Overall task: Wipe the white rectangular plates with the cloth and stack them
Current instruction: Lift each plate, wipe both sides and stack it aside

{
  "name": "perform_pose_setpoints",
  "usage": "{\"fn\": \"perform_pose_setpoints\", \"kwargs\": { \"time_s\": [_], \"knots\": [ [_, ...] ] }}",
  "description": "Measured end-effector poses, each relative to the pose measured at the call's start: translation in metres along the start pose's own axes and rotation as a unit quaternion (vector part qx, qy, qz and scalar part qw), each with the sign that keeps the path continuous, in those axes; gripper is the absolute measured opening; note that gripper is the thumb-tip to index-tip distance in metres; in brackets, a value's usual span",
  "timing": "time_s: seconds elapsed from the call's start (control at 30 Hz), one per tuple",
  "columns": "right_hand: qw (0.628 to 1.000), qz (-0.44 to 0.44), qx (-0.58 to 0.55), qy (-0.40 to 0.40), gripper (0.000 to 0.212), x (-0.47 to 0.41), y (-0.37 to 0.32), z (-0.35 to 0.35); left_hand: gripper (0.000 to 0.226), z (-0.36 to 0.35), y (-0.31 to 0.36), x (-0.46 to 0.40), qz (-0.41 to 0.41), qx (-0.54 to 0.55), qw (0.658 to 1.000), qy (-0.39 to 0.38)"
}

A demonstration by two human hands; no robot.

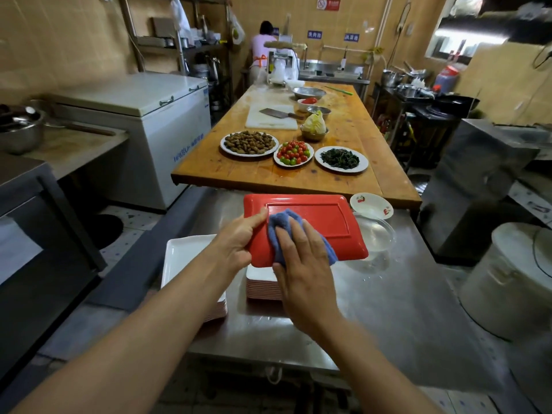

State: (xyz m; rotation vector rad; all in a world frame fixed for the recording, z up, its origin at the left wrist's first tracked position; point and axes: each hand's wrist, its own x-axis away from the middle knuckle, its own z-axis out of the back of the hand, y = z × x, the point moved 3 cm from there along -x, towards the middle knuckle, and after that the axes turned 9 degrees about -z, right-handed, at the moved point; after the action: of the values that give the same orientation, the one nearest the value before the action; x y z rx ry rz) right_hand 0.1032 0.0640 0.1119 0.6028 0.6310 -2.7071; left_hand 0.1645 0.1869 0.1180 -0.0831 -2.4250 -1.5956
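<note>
Left hand [239, 243] gripping, thumb on top; right hand [301, 252] flat, pressing.

Blue cloth [298, 234], red-backed plate [322, 216], seemingly.

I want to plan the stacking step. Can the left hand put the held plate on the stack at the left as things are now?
Probably yes. The left hand grips the plate by its near-left edge, and the left stack lies close below with its top bare. The right hand presses the blue cloth on the plate.
</note>
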Motion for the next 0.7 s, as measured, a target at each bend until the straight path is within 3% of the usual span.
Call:
{"fn": "perform_pose_setpoints", "kwargs": {
  "time_s": [0.1,0.23,0.4,0.57,0.7],
  "knots": [
    [0.999,-0.008,-0.026,-0.033,0.054,-0.015,-0.013,-0.007,0.02,0.007,-0.002,0.003,-0.02,0.022,1.0,0.001],
    [0.997,-0.004,-0.026,-0.066,0.054,-0.038,-0.011,-0.013,0.01,0.022,0.003,0.006,-0.054,0.018,0.998,0.023],
    [0.998,-0.041,-0.01,-0.05,0.058,-0.047,0.015,-0.022,0.008,0.049,0.011,0.017,-0.05,0.042,0.997,0.051],
    [0.983,-0.085,-0.157,-0.041,0.041,-0.041,0.035,-0.038,0.009,0.081,0.017,0.024,-0.049,0.043,0.994,0.083],
    [0.95,-0.189,-0.239,-0.067,0.029,-0.038,0.041,-0.058,0.008,0.105,0.018,0.028,-0.04,0.044,0.992,0.113]
  ]
}}
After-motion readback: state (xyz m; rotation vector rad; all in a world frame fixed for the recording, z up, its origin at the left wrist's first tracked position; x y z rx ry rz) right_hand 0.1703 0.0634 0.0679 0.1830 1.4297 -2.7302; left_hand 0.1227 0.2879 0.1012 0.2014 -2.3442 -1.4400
